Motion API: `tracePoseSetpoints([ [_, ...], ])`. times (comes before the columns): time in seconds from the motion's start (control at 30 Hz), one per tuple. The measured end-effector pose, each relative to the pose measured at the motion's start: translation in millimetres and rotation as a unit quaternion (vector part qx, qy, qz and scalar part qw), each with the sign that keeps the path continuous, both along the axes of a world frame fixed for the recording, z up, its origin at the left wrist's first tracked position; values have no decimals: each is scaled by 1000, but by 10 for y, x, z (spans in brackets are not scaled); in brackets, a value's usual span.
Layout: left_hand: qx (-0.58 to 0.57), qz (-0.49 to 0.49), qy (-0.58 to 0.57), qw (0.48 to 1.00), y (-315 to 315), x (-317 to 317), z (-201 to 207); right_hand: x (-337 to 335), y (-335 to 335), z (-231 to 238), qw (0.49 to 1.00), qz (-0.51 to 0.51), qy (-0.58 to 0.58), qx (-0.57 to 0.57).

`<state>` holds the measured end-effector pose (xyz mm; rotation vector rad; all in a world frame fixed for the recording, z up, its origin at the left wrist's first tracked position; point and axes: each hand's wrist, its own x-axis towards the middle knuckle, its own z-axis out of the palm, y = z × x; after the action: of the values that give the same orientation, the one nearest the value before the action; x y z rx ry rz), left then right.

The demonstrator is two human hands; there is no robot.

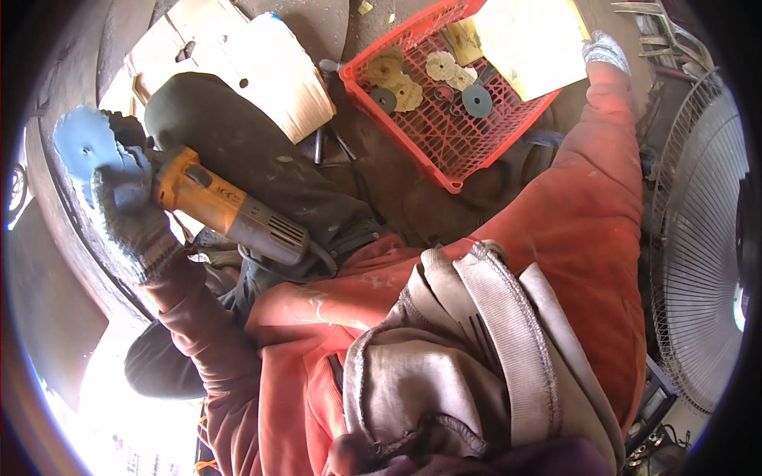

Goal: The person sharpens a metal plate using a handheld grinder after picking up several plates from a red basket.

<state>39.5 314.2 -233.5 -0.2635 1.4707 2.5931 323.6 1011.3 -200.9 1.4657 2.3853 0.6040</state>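
Observation:
My left hand (131,210), in a knitted glove, is closed on a blue disc (83,147) with a ragged edge and a small centre hole. Beside that hand, a yellow and grey angle grinder (230,208) lies across my left leg. Some dark, rough-edged material (125,127) shows behind the disc. My right arm stretches far forward, and the gloved right hand (606,54) grips the edge of a pale yellow sheet (532,44). The sheet covers the far right part of a red plastic crate (459,181); the right fingertips are partly hidden.
Inside the crate lie several scalloped beige discs (409,94) and a grey round disc (476,101). Cut cardboard (278,75) rests beyond my left knee. A large caged fan (702,238) stands close on my right, below some metal bars (667,32).

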Motion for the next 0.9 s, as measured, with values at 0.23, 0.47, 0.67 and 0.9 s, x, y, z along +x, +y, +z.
tracePoseSetpoints([
  [0.23,-28,4,6,1000,45,0,-57,113,-187,-579,998,-20,-46,-30],
  [0.47,-126,37,58,990,48,145,81,-165,-803,-492,998,32,43,35],
  [0.67,-99,-43,97,989,-45,-4,-92,-484,-1899,-1047,946,199,158,-201],
  [0.9,-105,6,67,992,177,-50,22,-1157,-2389,-3284,904,291,137,-282],
])
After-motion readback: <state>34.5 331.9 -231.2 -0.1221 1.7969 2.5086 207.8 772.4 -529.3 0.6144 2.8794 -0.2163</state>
